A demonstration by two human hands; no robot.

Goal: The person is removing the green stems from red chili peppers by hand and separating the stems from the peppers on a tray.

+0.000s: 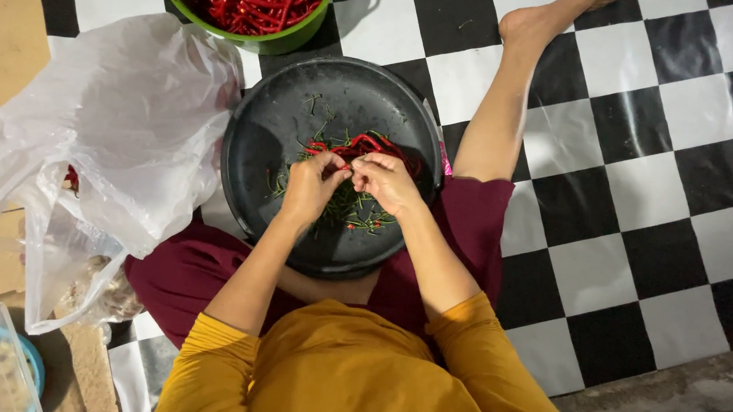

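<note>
A round black tray (264, 121) rests on my lap, with a small heap of red chilies (360, 145) and several loose green stems (346, 207) on it. My left hand (312, 185) and my right hand (386, 182) meet over the tray's middle, fingertips pinched together on one red chili (345, 166) held between them. Both hands hover just above the stems, with the chili heap right behind the fingers.
A green bowl (283, 41) full of red chilies stands beyond the tray. A large crumpled clear plastic bag (117, 132) lies to the left. My bare leg (500, 113) stretches out over the black-and-white checkered floor. A blue-rimmed container (3, 364) sits at the bottom left.
</note>
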